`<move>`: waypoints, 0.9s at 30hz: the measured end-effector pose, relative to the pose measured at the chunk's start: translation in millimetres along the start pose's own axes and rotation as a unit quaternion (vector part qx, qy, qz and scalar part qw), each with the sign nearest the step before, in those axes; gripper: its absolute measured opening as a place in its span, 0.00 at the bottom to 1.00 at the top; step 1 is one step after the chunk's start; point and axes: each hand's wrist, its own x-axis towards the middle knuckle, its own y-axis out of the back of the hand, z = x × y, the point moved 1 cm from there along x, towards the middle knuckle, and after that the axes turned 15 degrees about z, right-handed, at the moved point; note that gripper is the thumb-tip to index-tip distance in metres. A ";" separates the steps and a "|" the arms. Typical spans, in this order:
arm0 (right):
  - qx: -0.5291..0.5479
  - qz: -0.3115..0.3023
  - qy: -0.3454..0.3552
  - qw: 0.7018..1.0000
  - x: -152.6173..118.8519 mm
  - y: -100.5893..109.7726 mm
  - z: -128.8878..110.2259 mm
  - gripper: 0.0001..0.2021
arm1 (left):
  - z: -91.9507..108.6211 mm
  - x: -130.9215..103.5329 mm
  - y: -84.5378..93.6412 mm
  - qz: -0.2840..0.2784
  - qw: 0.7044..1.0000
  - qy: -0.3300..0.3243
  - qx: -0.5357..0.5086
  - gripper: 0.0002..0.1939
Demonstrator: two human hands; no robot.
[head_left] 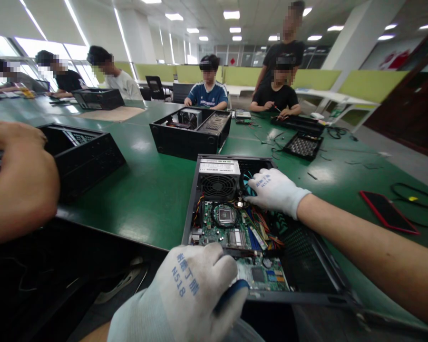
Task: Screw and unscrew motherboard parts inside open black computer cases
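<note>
An open black computer case [190, 209] lies on its side in front of me. My left hand [196, 285], in a white glove with a blue coating, is closed at its near edge, seemingly gripping the rim. My gloved right hand [273, 190] reaches inside with curled fingers, beside a fan with teal blades [248, 183] and some cables. What those fingers hold is hidden. The power supply [219, 167] sits at the far left of the case. Nearer lies the motherboard [212, 231] with its processor [225, 215] exposed, blue memory slots and coloured wires [267, 223].
Another open case [189, 137] stands beyond mine on the green table [135, 204]. At left, a neighbour's arm [17, 180] rests by a black case [89, 159]. A red-edged black panel [388, 211] and cables [413, 199] lie at right. Several people work across the table.
</note>
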 end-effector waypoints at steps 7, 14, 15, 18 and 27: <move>0.016 0.000 -0.029 0.999 4.9 4.0 -3.2 0.20 | -0.1 -1.7 -1.5 0.007 1.000 0.014 0.000 0.09; 0.023 0.034 -0.032 0.999 5.7 3.7 -2.5 0.19 | -0.5 -1.2 -1.9 0.010 1.000 0.015 -0.006 0.09; 0.016 0.028 -0.033 0.999 6.4 2.6 -2.5 0.19 | -0.5 -1.0 -1.7 0.009 1.000 0.015 -0.005 0.08; 0.001 0.012 -0.026 1.000 10.0 -1.0 -2.1 0.18 | -0.8 -0.5 -1.4 0.001 1.000 0.017 -0.003 0.08; 0.003 -0.010 0.013 1.000 19.0 -8.9 -4.6 0.15 | 0.4 -1.4 -1.0 0.006 1.000 0.015 -0.005 0.09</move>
